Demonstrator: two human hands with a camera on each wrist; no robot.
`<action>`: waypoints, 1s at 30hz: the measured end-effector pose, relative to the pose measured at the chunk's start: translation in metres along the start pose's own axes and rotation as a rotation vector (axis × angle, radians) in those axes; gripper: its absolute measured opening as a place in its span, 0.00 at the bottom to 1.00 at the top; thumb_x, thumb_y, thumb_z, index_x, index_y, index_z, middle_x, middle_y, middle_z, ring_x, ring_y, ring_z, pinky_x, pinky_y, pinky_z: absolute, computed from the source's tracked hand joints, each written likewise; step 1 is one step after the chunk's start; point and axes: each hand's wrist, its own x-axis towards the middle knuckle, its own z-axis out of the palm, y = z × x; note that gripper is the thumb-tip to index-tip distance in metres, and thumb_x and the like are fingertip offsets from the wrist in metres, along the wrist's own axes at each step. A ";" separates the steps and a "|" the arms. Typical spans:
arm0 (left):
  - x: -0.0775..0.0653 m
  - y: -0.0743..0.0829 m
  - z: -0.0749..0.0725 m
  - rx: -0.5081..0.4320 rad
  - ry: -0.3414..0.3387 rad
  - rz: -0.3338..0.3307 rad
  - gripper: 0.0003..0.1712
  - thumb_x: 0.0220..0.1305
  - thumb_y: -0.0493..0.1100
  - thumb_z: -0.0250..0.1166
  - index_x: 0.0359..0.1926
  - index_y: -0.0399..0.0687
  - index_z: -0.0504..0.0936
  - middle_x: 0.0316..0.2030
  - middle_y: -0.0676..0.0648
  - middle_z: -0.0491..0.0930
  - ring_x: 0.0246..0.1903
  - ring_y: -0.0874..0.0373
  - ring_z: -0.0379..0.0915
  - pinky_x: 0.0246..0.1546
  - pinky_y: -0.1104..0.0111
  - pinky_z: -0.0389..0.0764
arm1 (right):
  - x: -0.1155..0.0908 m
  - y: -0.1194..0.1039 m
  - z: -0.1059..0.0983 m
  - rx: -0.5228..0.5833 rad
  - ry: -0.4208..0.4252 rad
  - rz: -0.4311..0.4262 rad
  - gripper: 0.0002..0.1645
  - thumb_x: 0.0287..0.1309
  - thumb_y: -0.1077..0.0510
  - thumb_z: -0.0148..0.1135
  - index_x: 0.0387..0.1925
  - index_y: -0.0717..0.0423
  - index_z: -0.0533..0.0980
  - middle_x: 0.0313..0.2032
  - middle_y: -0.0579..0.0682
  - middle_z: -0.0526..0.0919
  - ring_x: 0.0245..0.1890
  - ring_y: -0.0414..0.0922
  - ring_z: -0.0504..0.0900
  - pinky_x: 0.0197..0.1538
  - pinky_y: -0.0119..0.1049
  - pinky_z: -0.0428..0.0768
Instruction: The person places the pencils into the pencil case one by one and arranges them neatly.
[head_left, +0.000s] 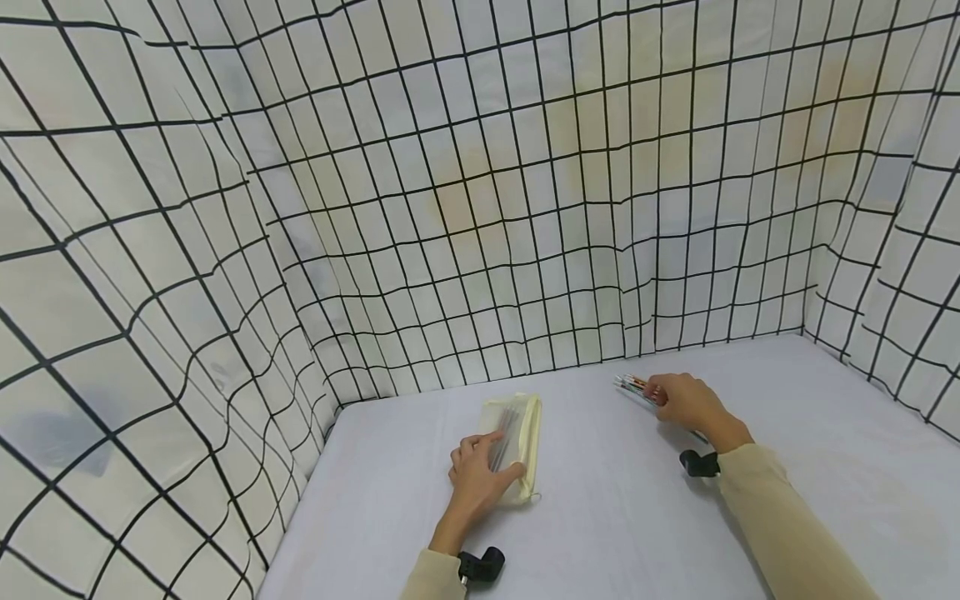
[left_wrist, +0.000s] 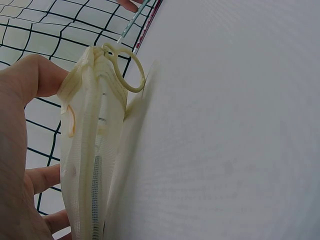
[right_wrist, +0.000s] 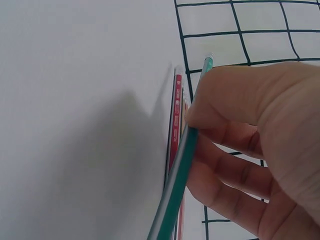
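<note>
My left hand [head_left: 476,477] grips a pale yellow, see-through zip pencil case [head_left: 528,437] on the table, its thumb on the near end and the fingers over the left side. Slim items show through the case wall. In the left wrist view a cream ring [left_wrist: 142,80] hangs from the zip end. Over to the right, my right hand [head_left: 692,408] pinches a teal pencil [right_wrist: 176,187] between thumb and fingers; its tip shows past the thumb. Right beside it are several more slim pencils or pens, among them a red one with white print [right_wrist: 176,112]; the fingers partly hide them.
A white cloth covers the table [head_left: 600,517]. White walls with a black grid [head_left: 555,208] close off the back and both sides. Each wrist wears a small black camera [head_left: 483,567].
</note>
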 end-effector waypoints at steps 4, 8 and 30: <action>0.000 -0.001 0.000 0.004 0.001 0.004 0.42 0.46 0.56 0.70 0.65 0.51 0.78 0.62 0.38 0.68 0.62 0.40 0.58 0.59 0.38 0.59 | -0.002 -0.004 -0.002 0.050 0.006 -0.003 0.19 0.52 0.65 0.67 0.48 0.56 0.81 0.36 0.51 0.82 0.32 0.46 0.76 0.33 0.38 0.73; 0.001 -0.002 0.001 0.012 0.002 0.005 0.42 0.47 0.56 0.70 0.66 0.51 0.78 0.62 0.38 0.68 0.62 0.40 0.58 0.60 0.38 0.59 | -0.002 -0.005 -0.002 0.096 0.028 -0.033 0.20 0.51 0.66 0.66 0.48 0.58 0.81 0.34 0.51 0.81 0.30 0.45 0.75 0.31 0.37 0.72; 0.000 -0.001 0.000 0.007 -0.001 0.001 0.42 0.47 0.56 0.71 0.66 0.50 0.77 0.62 0.37 0.68 0.62 0.40 0.58 0.60 0.38 0.59 | 0.000 -0.018 0.003 0.375 0.031 0.005 0.23 0.55 0.66 0.65 0.54 0.64 0.77 0.41 0.57 0.81 0.33 0.46 0.79 0.34 0.37 0.82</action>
